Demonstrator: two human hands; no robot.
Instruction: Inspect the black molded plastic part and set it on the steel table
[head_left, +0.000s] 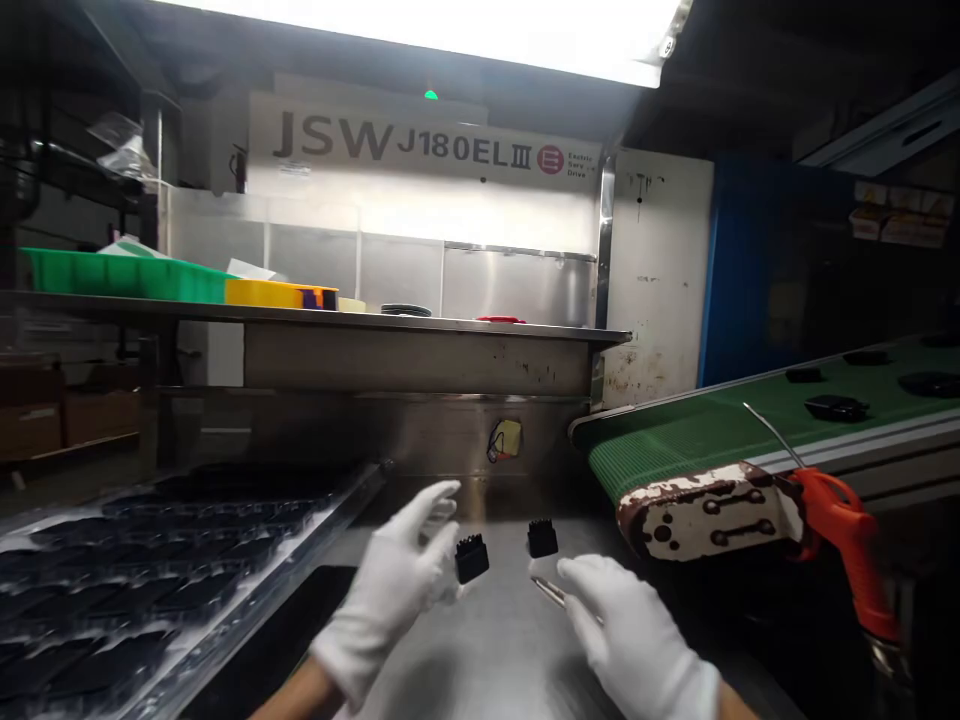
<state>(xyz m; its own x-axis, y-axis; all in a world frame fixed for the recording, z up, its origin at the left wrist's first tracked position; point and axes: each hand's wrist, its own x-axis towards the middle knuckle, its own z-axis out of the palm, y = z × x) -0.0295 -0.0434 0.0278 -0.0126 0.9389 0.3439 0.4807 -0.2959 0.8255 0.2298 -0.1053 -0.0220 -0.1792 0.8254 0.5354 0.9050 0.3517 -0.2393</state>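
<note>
Both hands wear white gloves above a metal worktop (pixel 450 660). My left hand (pixel 401 580) is open, its fingers apart and bent a little, just left of a small black part (pixel 472 559) with a toothed top edge. A second such black part (pixel 543 538) stands farther right, beyond my right hand. My right hand (pixel 630 630) is closed on a thin metal tool (pixel 549 590), whose tip points left and away from me. Neither hand seems to touch the black parts.
A clear tray of black parts (pixel 97 600) lies left. At right are a green conveyor (pixel 697 430) carrying black pieces and an orange air gun (pixel 847 540). A shelf (pixel 420 322) crosses ahead, holding a green bin (pixel 135 277) and a yellow bin (pixel 266 293).
</note>
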